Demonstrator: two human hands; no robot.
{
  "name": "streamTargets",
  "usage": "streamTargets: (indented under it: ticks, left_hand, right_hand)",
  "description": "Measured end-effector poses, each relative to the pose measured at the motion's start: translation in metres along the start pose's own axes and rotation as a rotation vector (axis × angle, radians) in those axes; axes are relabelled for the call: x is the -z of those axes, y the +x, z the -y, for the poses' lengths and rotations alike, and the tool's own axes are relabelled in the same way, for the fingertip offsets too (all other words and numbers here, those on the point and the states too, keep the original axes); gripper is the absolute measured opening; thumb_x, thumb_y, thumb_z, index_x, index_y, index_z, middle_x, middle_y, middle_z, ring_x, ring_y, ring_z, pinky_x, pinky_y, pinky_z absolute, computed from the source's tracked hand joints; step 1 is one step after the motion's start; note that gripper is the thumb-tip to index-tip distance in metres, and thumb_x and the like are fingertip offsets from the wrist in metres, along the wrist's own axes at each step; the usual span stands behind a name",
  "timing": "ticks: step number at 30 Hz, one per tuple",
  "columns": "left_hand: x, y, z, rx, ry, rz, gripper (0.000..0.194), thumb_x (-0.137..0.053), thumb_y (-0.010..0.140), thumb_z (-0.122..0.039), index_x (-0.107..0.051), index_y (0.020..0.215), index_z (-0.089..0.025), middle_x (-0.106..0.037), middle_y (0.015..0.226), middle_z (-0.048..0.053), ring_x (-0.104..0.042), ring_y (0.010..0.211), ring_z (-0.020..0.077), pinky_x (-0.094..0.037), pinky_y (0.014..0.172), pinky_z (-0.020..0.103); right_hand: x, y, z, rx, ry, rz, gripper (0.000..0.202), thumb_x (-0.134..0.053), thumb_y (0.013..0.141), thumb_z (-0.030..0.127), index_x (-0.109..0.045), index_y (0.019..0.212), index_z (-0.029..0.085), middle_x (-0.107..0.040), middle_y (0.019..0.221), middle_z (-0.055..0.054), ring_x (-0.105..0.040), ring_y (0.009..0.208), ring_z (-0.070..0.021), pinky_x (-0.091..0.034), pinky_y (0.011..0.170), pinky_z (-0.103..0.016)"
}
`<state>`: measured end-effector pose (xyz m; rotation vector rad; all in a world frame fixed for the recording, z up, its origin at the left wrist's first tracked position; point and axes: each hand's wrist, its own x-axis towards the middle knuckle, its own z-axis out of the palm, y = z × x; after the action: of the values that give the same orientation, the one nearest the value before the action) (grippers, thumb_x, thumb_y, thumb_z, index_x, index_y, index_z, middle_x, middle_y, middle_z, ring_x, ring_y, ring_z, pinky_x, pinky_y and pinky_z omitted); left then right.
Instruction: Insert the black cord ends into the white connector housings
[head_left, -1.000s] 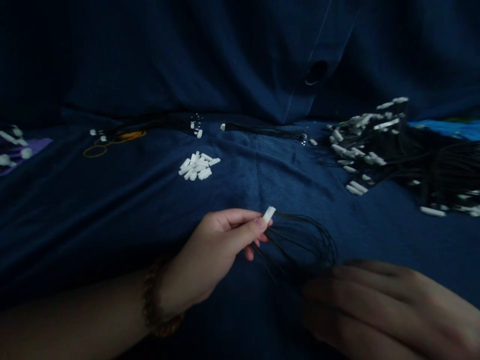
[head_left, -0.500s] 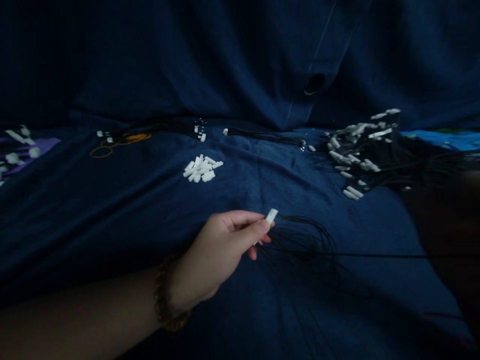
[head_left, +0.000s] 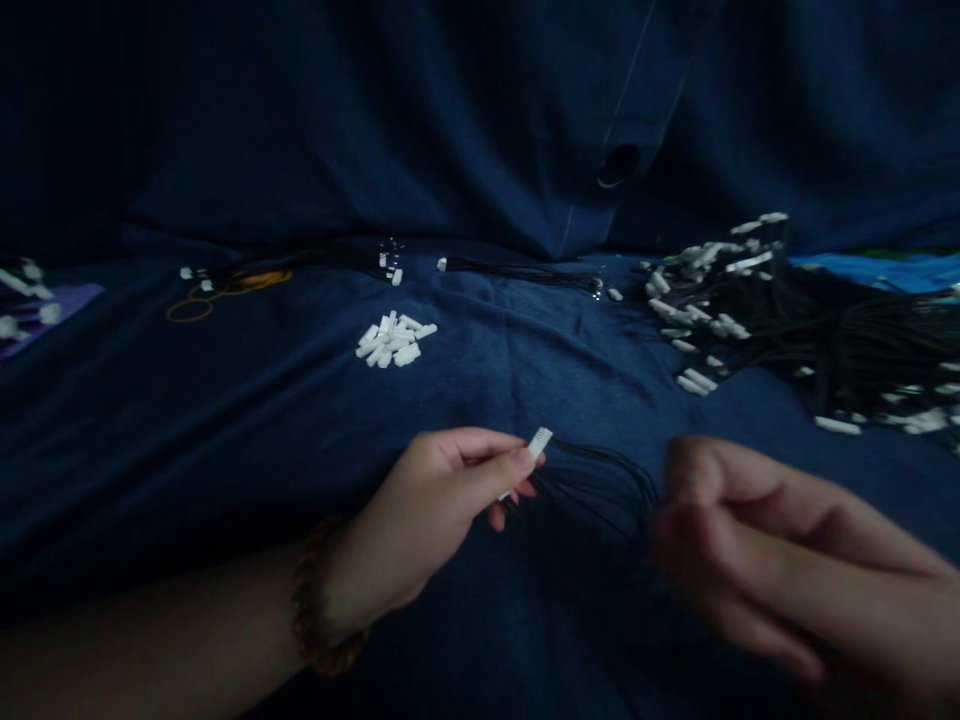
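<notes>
Between thumb and fingers, my left hand (head_left: 442, 490) pinches a small white connector (head_left: 539, 442), with another white end showing below the thumb. Thin black wires (head_left: 600, 455) run from the connector toward my right hand (head_left: 757, 540). That hand is blurred, its thumb and index finger pressed together near the wires; what they grip is too dark and smeared to make out. A small pile of white connectors (head_left: 394, 340) lies on the dark blue cloth (head_left: 300, 400) beyond my left hand.
Bundled black wires with white ends (head_left: 697, 320) lie at the right, near a blue item (head_left: 885, 270). Farther back are two smaller wire bundles (head_left: 517, 272) (head_left: 300, 258) and yellow rubber bands (head_left: 262, 280). White pieces on purple material (head_left: 67, 305) sit far left.
My right hand has come into clear view from the right and is now by the wires. My left hand still pinches the connector. The view has shifted slightly.
</notes>
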<state>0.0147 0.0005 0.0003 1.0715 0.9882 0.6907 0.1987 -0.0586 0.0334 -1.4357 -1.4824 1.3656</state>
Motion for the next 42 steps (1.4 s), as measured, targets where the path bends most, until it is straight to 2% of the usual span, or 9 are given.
streamTargets:
  ticks: [2,7,11,15,21,25,30,42]
  left_hand:
    - [0.000,-0.001,-0.001,0.021,-0.062,0.027,0.018,-0.060,0.075,-0.030,-0.066,0.079,-0.014,-0.061,0.067,0.000,-0.050,0.059,0.0074,-0.037,0.048,0.017]
    - [0.000,-0.002,-0.003,0.065,-0.146,0.106,0.014,-0.059,0.076,-0.026,-0.067,0.074,-0.014,-0.060,0.065,0.000,-0.050,0.059,0.0065,-0.036,0.048,0.014]
    - [0.000,-0.002,-0.005,0.081,-0.107,0.112,0.016,-0.060,0.076,-0.027,-0.067,0.073,-0.013,-0.059,0.064,0.000,-0.048,0.059,0.0065,-0.036,0.048,0.015]
    - [-0.001,-0.002,-0.005,0.089,-0.102,0.115,0.015,-0.061,0.074,-0.026,-0.066,0.069,-0.013,-0.058,0.063,0.000,-0.048,0.059,0.0071,-0.036,0.048,0.016]
    - [-0.001,-0.002,-0.005,0.112,-0.124,0.153,0.013,-0.060,0.075,-0.026,-0.068,0.074,-0.015,-0.058,0.064,-0.001,-0.048,0.059,0.0064,-0.035,0.048,0.015]
    - [0.000,-0.001,-0.004,0.101,-0.120,0.166,0.013,-0.061,0.075,-0.027,-0.069,0.075,-0.016,-0.058,0.065,-0.001,-0.048,0.059,0.0060,-0.036,0.049,0.015]
    - [0.001,-0.002,-0.004,0.103,-0.132,0.173,0.013,-0.060,0.075,-0.026,-0.068,0.070,-0.016,-0.058,0.065,-0.001,-0.048,0.060,0.0067,-0.036,0.049,0.015]
    - [0.000,-0.002,-0.002,0.060,-0.035,0.158,0.016,-0.059,0.075,-0.030,-0.066,0.072,-0.016,-0.058,0.066,-0.001,-0.047,0.059,0.0081,-0.036,0.051,0.018]
  right_hand:
    - [-0.008,0.005,0.006,0.015,-0.066,0.044,0.033,-0.044,0.085,0.043,-0.046,0.067,0.016,-0.036,0.051,0.004,-0.032,0.044,-0.0046,-0.028,0.038,-0.014]
    - [-0.015,0.011,0.004,0.071,-0.444,0.054,0.020,-0.041,0.088,0.032,-0.051,0.077,0.018,-0.053,0.062,0.003,-0.047,0.052,-0.0063,-0.036,0.046,-0.016]
    - [-0.016,0.007,0.004,0.192,-0.585,-0.026,0.008,-0.038,0.087,0.024,-0.044,0.089,0.019,-0.056,0.064,0.003,-0.054,0.052,-0.0071,-0.039,0.046,-0.017]
    - [-0.018,0.004,0.006,0.291,-0.685,-0.071,0.005,-0.040,0.085,0.022,-0.044,0.084,0.019,-0.056,0.061,0.003,-0.053,0.046,-0.0059,-0.035,0.036,-0.014]
    - [-0.021,0.004,0.002,0.346,-0.724,-0.116,0.008,-0.045,0.083,0.021,-0.048,0.076,0.018,-0.055,0.057,0.003,-0.044,0.038,-0.0036,-0.030,0.031,-0.012]
    - [-0.021,0.005,0.000,0.358,-0.738,-0.135,0.009,-0.047,0.082,0.022,-0.048,0.075,0.017,-0.055,0.058,0.002,-0.049,0.043,-0.0050,-0.031,0.033,-0.012]
    - [-0.020,0.005,0.000,0.353,-0.731,-0.123,0.011,-0.046,0.083,0.022,-0.048,0.074,0.016,-0.055,0.057,0.003,-0.039,0.035,-0.0029,-0.028,0.031,-0.012]
    - [-0.021,0.006,0.000,0.384,-0.771,-0.147,0.013,-0.044,0.083,0.022,-0.048,0.073,0.015,-0.054,0.057,0.001,-0.048,0.045,-0.0062,-0.030,0.034,-0.015]
